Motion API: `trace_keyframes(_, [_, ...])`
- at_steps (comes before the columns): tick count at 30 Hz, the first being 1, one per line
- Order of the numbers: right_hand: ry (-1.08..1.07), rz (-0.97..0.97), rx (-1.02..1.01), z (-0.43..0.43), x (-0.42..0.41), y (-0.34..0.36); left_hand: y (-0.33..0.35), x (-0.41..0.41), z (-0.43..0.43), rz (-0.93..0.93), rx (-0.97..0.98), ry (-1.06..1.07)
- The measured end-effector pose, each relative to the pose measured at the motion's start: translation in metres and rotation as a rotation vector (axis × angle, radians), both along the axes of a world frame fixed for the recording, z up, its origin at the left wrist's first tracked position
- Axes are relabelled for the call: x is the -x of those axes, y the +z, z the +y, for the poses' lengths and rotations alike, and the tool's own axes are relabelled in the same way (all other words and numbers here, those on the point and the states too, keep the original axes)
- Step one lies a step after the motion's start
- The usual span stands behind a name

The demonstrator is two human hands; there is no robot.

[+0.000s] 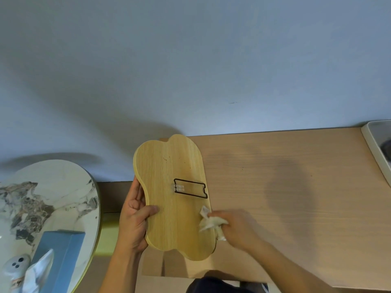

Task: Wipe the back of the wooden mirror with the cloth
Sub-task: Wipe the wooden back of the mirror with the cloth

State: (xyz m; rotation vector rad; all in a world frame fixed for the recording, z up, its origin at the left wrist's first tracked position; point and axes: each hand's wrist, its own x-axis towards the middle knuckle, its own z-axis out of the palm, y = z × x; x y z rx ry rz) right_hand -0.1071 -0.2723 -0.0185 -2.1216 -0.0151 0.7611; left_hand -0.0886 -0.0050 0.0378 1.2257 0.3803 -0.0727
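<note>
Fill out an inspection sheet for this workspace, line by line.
Surface: light wooden desk, against a pale wall.
Job's things: wooden mirror, back facing up, with a dark wire stand folded flat; crumpled cloth pressed at its right edge.
Clutter: grey tray at far right.
Hands: left hand grips the mirror's left edge; right hand bunches the cloth.
Cables: nothing seen.
Surroundings: round marble table at left, bearing a blue tissue box and a small ceramic shaker.
</note>
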Motion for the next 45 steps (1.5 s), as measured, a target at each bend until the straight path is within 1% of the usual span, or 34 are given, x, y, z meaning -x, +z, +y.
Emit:
trace_keyframes(1, [-0.111,0.051,-0.097,-0.004,-0.01,0.013,0.001,0.0,0.0,0.005,0.007,0.003])
trace_keyframes(2, [-0.209,0.046,-0.162,-0.006,-0.021,0.027,0.001,0.0,-0.001,0.01,0.015,0.003])
trace_keyframes(3, [-0.268,-0.039,-0.196,-0.005,-0.034,0.039,0.001,0.0,0.0,0.013,0.02,0.004])
trace_keyframes(4, [-0.282,-0.172,-0.209,0.001,-0.049,0.053,0.002,0.0,0.0,0.014,0.018,0.009])
trace_keyframes(5, [-0.231,-0.327,-0.193,0.01,-0.063,0.066,0.002,0.0,0.0,0.016,0.013,0.015])
trace_keyframes(7, [-0.049,-0.601,-0.122,0.036,-0.092,0.086,0.002,0.0,-0.001,0.016,0.011,0.022])
trace_keyframes(8, [0.052,-0.678,-0.145,0.051,-0.106,0.088,0.002,-0.001,-0.001,0.015,0.014,0.02])
trace_keyframes(10, [0.277,-0.75,-0.189,0.079,-0.13,0.082,0.004,-0.002,-0.001,0.017,0.027,0.008])
trace_keyframes(12, [0.495,-0.748,-0.149,0.096,-0.15,0.066,0.006,-0.004,0.001,0.019,0.04,-0.012])
trace_keyframes(13, [0.57,-0.747,-0.122,0.095,-0.157,0.053,0.006,-0.005,0.003,0.02,0.038,-0.02])
trace_keyframes(15, [0.632,-0.734,-0.083,0.084,-0.17,0.024,0.006,-0.007,0.006,0.04,0.025,-0.008])
trace_keyframes(17, [0.644,-0.723,0.0,0.065,-0.173,-0.005,0.004,-0.007,0.009,0.073,0.019,0.027])
trace_keyframes(20, [0.668,-0.702,0.194,0.037,-0.173,-0.043,0.002,-0.006,0.012,0.108,0.019,0.062])
trace_keyframes(22, [0.662,-0.631,0.279,0.021,-0.173,-0.059,0.002,-0.007,0.014,0.118,0.019,0.061])
trace_keyframes(25, [0.68,-0.482,0.349,-0.003,-0.177,-0.066,0.003,-0.008,0.014,0.123,0.011,0.05])
trace_keyframes(27, [0.555,-0.391,0.334,-0.012,-0.183,-0.058,0.003,-0.008,0.015,0.124,0.007,0.05])
trace_keyframes(28, [0.467,-0.387,0.316,-0.013,-0.185,-0.05,0.004,-0.008,0.016,0.124,0.005,0.049])
trace_keyframes(30, [0.349,-0.511,0.263,-0.002,-0.19,-0.031,0.003,-0.008,0.018,0.122,-0.004,0.045])
trace_keyframes(32, [0.27,-0.711,0.139,0.023,-0.19,-0.009,0.002,-0.008,0.019,0.118,-0.011,0.038])
trace_keyframes(34, [0.253,-0.915,0.012,0.053,-0.185,0.008,0.0,-0.008,0.02,0.11,-0.02,0.033])
trace_keyframes(36, [0.302,-1.077,-0.025,0.079,-0.181,0.014,-0.002,-0.008,0.021,0.1,-0.026,0.03])
trace_keyframes(37, [0.36,-1.054,-0.03,0.088,-0.18,0.01,-0.003,-0.009,0.021,0.098,-0.029,0.027])
trace_keyframes(39, [0.511,-0.829,-0.033,0.09,-0.177,-0.002,-0.004,-0.009,0.022,0.1,-0.041,0.025])
trace_keyframes(40, [0.538,-0.75,-0.013,0.085,-0.176,-0.01,-0.005,-0.009,0.024,0.102,-0.052,0.029])
trace_keyframes(43, [0.554,-0.72,0.157,0.06,-0.177,-0.031,-0.007,-0.01,0.027,0.103,-0.07,0.051])
trace_keyframes(45, [0.534,-0.642,0.215,0.042,-0.179,-0.043,-0.008,-0.011,0.027,0.108,-0.06,0.052])
